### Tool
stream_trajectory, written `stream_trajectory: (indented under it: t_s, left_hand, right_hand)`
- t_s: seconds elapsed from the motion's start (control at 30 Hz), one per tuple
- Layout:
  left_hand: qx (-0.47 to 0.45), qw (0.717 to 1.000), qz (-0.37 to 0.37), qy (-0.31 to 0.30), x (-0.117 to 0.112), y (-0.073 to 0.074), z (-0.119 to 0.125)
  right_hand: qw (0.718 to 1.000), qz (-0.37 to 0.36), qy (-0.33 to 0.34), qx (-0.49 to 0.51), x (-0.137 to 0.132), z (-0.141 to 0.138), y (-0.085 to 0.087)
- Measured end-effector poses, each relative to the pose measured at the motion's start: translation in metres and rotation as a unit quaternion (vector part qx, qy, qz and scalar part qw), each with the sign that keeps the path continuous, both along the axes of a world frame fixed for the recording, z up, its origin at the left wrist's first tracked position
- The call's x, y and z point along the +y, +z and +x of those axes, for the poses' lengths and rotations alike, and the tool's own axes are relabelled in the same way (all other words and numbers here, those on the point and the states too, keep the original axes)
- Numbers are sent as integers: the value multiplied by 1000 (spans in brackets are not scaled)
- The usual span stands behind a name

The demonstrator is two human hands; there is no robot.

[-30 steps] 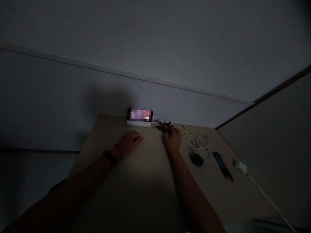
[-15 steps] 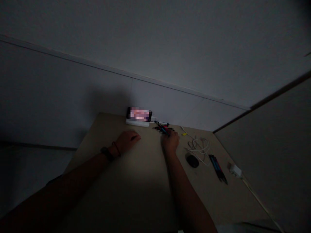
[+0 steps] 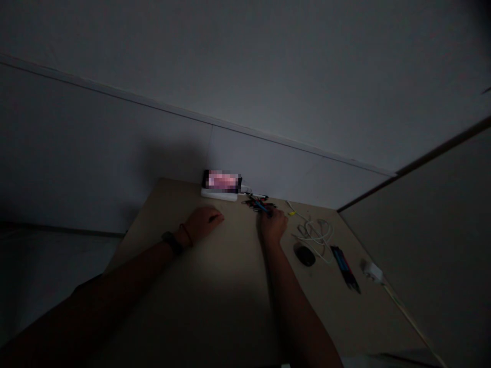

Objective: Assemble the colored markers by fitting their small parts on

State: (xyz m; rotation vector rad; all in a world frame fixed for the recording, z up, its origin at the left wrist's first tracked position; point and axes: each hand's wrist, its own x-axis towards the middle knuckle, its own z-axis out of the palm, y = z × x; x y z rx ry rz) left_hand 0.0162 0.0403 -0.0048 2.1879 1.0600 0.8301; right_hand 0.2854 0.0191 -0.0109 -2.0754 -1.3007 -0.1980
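**A:** Where's the work sitting? What's the right hand (image 3: 273, 227) on?

**B:** A small knot of thin black, red and blue strands (image 3: 258, 204), near the far edge of the pale beige tabletop (image 3: 230, 276); the right hand's fingers (image 3: 271, 214) meet its near end; whether they're pinching it, I can't tell in this gloom.

**A:** And the left hand (image 3: 205, 223)?

**B:** Well apart from the right; it rests loosely curled on the tabletop, with nothing visible in it; a dark wristband (image 3: 172, 243) and a thin cord bracelet (image 3: 186, 234) circle that wrist.

**A:** How should such a knot be handled well?

**B:** Gently, I'd judge, with the fingertips alone; the strands are fine and the light is poor, so touch may serve better than sight.

**A:** What's close by?

**B:** Beyond the knot, a phone with a blurred screen (image 3: 221, 181) sits on a white rectangular block (image 3: 218, 195); to the right lie a loose coil of white cable (image 3: 316, 232), a black oval computer mouse (image 3: 305, 254), a slim black-and-blue bundle (image 3: 344, 267) and a white plug (image 3: 371, 271).
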Motion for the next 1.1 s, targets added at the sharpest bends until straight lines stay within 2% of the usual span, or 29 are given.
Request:
stream_trajectory:
  t_s: [0.17,0.4,0.77,1.1]
  left_hand:
    - [-4,1000,5,0,0,1,0]
    - [-1,1000,-1,-1,-3,5,0]
    - [-6,1000,1,-4,-2,3,0]
    - [2,1000,9,-5,0,2,-1]
  right_hand:
    - [1000,-5,-9,-11,0,2,-1]
    - [999,-8,17,28,3,5,-5]
    - [996,72,-14,46,6,12,-10]
    - [969,147,-28,196,9,18,-6]
